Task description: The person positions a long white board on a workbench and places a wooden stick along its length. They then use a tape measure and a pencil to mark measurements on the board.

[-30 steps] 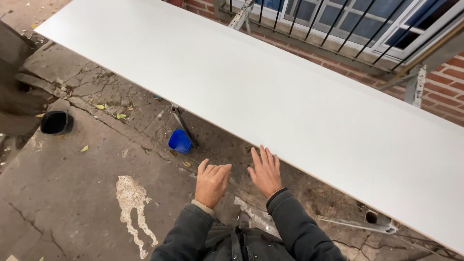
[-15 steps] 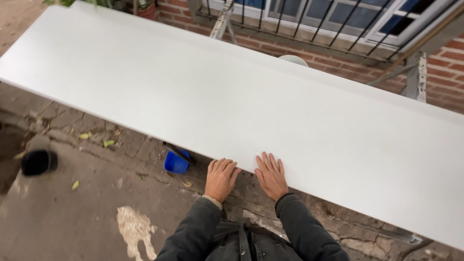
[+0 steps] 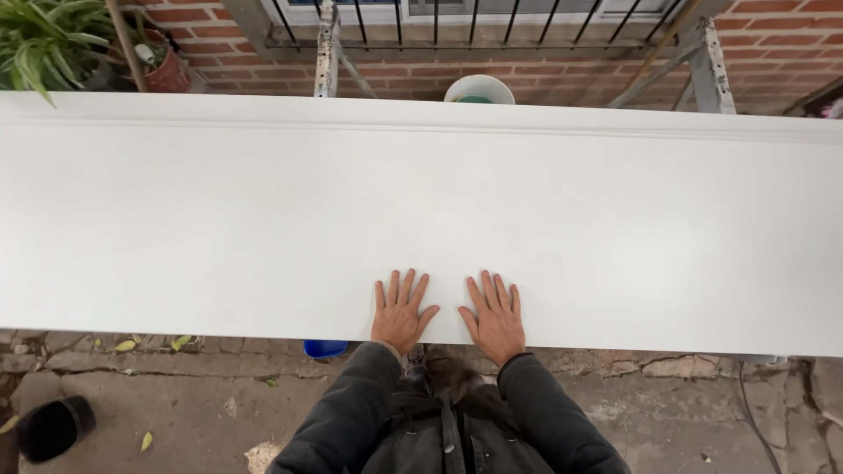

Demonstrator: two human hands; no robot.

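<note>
White board (image 3: 421, 211) stretches wide under both hands. The left hand (image 3: 400, 312) and right hand (image 3: 494, 314) lie flat, fingers spread, near its front edge.

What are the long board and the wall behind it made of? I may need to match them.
The board looks like wood or fibreboard painted matt white: smooth, even, with a moulded far edge. Core unclear. The wall is red brick with pale mortar joints.
</note>
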